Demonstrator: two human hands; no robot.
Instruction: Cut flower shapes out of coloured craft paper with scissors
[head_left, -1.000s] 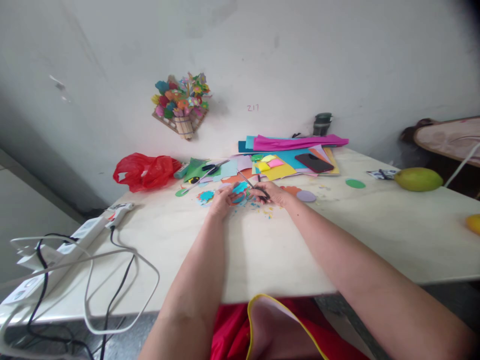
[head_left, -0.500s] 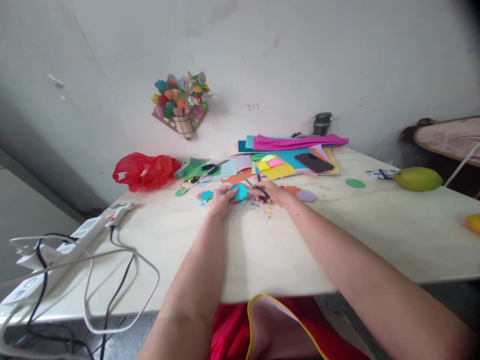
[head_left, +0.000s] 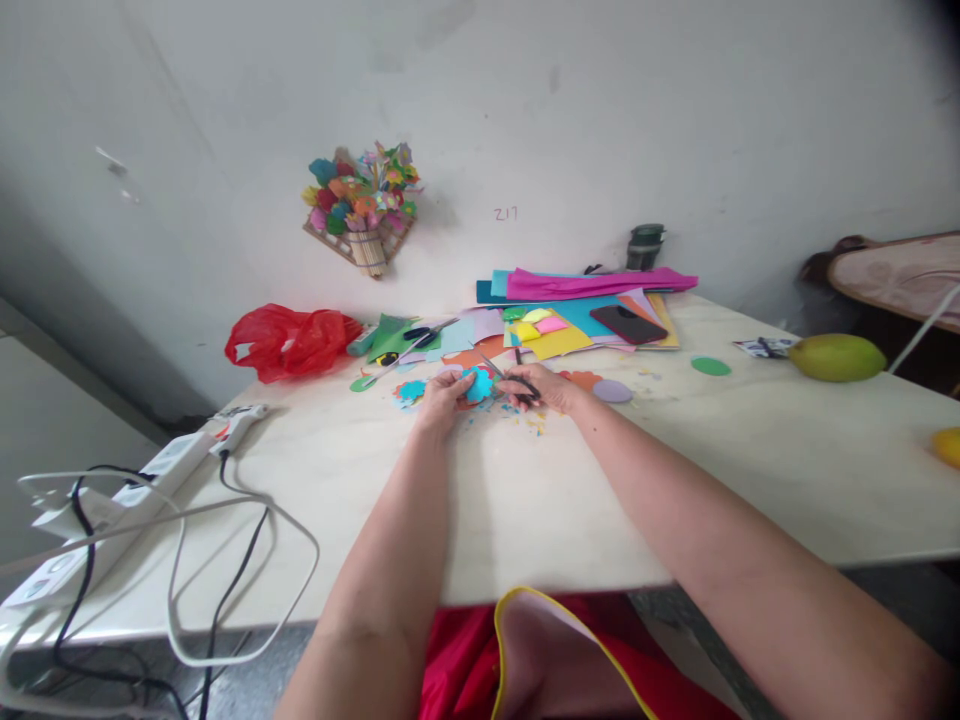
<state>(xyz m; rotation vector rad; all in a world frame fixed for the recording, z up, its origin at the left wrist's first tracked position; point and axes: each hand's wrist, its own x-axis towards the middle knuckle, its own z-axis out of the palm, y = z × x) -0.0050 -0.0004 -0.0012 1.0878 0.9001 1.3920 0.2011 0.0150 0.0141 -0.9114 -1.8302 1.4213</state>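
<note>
My left hand (head_left: 445,392) pinches a blue scalloped paper flower (head_left: 478,385) between thumb and fingers. My right hand (head_left: 541,386) is closed around the black handles of a pair of scissors (head_left: 525,387), whose blades point up and to the left beside the flower's right edge. Small paper scraps (head_left: 534,422) lie scattered under both hands. To the left of my left hand rests another blue paper flower (head_left: 410,391), on orange paper. Just right of my right hand are an orange cut-out (head_left: 582,379) and a lilac paper circle (head_left: 613,391).
Coloured sheets (head_left: 566,340), a phone (head_left: 628,324) and spare scissors (head_left: 429,333) lie at the back. A red plastic bag (head_left: 289,340) sits back left. A power strip (head_left: 150,480) with loose cables occupies the left. Toward the right are a green circle (head_left: 710,366) and a mango (head_left: 838,357).
The scissor blades have shifted slightly and look closer together than before. The blue flower has moved a little to the left. Both arms stay nearly in place.
</note>
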